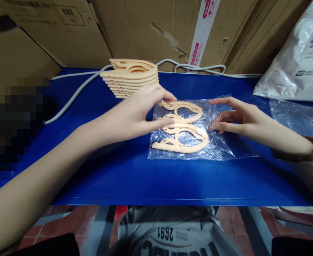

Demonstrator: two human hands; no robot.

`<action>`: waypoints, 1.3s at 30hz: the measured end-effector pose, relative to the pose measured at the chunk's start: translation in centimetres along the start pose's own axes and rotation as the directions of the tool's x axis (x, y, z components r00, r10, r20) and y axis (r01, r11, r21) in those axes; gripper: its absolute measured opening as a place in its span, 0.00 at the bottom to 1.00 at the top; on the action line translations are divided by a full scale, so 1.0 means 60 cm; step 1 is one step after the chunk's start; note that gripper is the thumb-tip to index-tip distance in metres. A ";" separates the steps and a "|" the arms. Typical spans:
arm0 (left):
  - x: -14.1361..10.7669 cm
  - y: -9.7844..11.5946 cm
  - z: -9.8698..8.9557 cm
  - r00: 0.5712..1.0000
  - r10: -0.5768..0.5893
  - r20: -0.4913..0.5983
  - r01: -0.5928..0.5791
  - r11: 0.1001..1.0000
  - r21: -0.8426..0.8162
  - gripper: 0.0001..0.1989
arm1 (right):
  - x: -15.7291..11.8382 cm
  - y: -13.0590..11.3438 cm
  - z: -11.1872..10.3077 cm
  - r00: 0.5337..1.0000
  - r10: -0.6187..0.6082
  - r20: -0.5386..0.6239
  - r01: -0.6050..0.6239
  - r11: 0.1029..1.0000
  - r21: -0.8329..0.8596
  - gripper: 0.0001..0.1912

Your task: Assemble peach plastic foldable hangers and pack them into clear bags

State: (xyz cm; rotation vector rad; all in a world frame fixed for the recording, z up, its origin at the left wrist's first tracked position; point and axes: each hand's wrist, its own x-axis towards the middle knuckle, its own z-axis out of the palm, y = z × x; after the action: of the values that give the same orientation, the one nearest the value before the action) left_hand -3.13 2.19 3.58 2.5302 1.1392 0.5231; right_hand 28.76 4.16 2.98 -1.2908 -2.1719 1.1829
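Observation:
Two peach plastic folding hangers (191, 147) lie one above the other inside a clear plastic bag (226, 151) on the blue table. My left hand (143, 110) rests over the bag's left side, thumb and fingers apart, the thumb touching the hangers through or at the film. At the bag's right side is my right hand (236, 115), its fingers apart and slightly curled, close to the film. Behind my left hand stands a stack of several matching hangers (135, 73).
Cardboard boxes (146, 32) line the back of the blue table (156, 181). A white cable (76, 94) runs behind the stack. White plastic packages (297, 64) sit at the back right, with more clear film (303, 117) in front. The table's front edge is near my body.

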 end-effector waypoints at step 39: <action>0.012 -0.122 -0.143 0.952 -0.180 -0.246 0.225 0.959 0.169 0.58 | -0.013 -0.019 -0.005 0.970 0.183 -0.159 -0.132 0.948 0.289 0.29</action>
State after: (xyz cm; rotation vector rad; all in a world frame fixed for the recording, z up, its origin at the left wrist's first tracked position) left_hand -11.26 8.51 8.19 2.5197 1.5886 0.6920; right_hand 28.75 3.36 4.15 -1.4074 -1.7280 1.3166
